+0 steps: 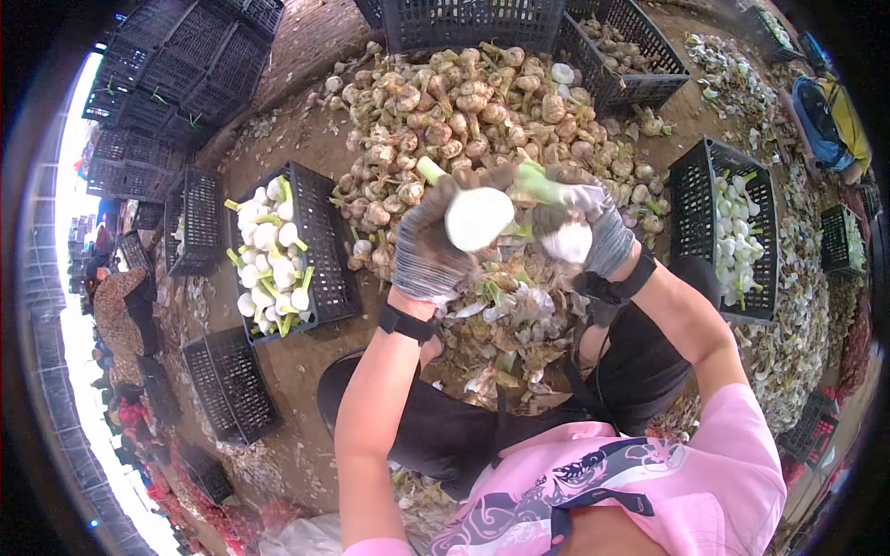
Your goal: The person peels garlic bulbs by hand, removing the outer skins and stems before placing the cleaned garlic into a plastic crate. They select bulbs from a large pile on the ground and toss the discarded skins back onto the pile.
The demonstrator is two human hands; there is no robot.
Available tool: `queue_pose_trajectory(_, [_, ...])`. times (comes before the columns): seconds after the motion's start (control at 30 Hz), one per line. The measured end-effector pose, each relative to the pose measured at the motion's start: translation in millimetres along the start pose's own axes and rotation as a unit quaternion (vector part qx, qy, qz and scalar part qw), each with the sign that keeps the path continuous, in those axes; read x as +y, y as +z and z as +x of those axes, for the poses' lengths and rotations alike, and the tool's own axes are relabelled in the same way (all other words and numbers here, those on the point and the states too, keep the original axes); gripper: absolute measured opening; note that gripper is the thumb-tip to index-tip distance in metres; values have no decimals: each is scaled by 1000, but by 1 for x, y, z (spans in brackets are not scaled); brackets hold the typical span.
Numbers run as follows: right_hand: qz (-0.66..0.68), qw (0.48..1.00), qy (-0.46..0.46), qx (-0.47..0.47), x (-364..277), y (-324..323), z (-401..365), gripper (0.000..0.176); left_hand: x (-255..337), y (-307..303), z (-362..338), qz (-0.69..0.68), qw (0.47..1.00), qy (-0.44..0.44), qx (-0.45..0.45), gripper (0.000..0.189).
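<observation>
My left hand [432, 243], in a dirty grey glove, is closed around a peeled white garlic bulb [479, 220] with a short green stem. My right hand [598, 222], gloved too, grips another garlic bulb [567, 243], whose pale green stem [542, 185] points up and left. Both hands are side by side over the near edge of a large heap of unpeeled garlic [454, 111]. Motion blurs the fingertips of both gloves. Below the hands lies a pile of peeled skins [510, 315].
A black crate [324, 250] of clean garlic stands at the left, another crate [686, 204] at the right. An empty-looking black crate [230, 385] lies lower left. Stacked crates [185, 65] rise at the upper left. A person [834, 120] is at the far right.
</observation>
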State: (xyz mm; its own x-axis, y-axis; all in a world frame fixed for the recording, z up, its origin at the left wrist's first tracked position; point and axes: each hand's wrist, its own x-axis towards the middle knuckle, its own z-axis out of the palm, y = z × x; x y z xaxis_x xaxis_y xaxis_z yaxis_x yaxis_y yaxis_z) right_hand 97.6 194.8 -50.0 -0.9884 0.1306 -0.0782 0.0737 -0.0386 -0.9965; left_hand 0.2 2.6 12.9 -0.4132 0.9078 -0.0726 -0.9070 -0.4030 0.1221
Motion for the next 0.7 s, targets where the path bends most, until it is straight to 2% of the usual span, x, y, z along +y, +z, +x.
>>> queue_pose_trajectory(0.03, [68,995,51,-51,-11,0,-2,33,4,-6,1,65,989,92,91,34])
queue_pose_trajectory(0.07, [137,980,100,-101,-22,1,-4,35,8,-10,3,65,983,127,113,39])
queue_pose_trajectory(0.1, [-145,941,-204,-228,-5,5,-4,32,16,-15,3,9,994,86,65,40])
queue_pose_trajectory(0.13, [-366,764,-446,-291,-7,11,6,37,21,-15,2,-49,998,45,15,41])
queue_pose_trajectory(0.17, [-284,832,-255,-402,-11,15,-2,37,21,-17,3,-49,998,47,15,41])
queue_pose_trajectory(0.2, [-186,850,-49,-490,-17,21,-10,37,17,-19,4,-2,994,73,85,42])
queue_pose_trajectory(0.23, [-186,849,-49,-493,-15,23,-9,37,14,-18,6,43,982,98,154,43])
queue_pose_trajectory(0.27, [-396,802,36,-446,-12,25,-9,35,11,-20,7,42,982,99,156,43])
queue_pose_trajectory(0.3, [-583,711,120,-374,-10,27,-9,33,10,-22,9,44,980,102,163,44])
queue_pose_trajectory(0.33, [-581,712,122,-375,-12,26,-6,33,7,-21,10,45,979,105,169,44])
queue_pose_trajectory(0.37, [-504,826,71,-243,-17,21,3,37,5,-15,10,52,976,106,183,45])
queue_pose_trajectory(0.4, [-409,907,17,-101,-20,18,8,40,4,-16,10,51,976,105,182,45])
queue_pose_trajectory(0.43, [-411,906,17,-101,-20,22,9,40,5,-17,10,79,976,105,176,43])
queue_pose_trajectory(0.47, [-265,962,-58,-23,-18,27,10,44,5,-20,11,107,974,107,170,42])
queue_pose_trajectory(0.5, [-110,984,-131,56,-18,34,11,48,4,-25,12,106,974,107,170,42])
queue_pose_trajectory(0.53, [-111,984,-130,56,-19,41,10,48,1,-28,15,120,966,126,191,40])
queue_pose_trajectory(0.6, [-9,988,-142,54,-26,55,5,55,-3,-35,17,135,957,141,212,38])
queue_pose_trajectory(0.63, [0,997,-38,69,-37,57,2,53,-6,-33,17,145,964,118,189,36])
queue_pose_trajectory(0.67, [-1,997,-36,70,-45,52,2,53,-10,-27,16,153,970,95,165,33])
queue_pose_trajectory(0.7, [66,995,49,52,-51,43,5,51,-15,-19,14,169,955,127,207,31])
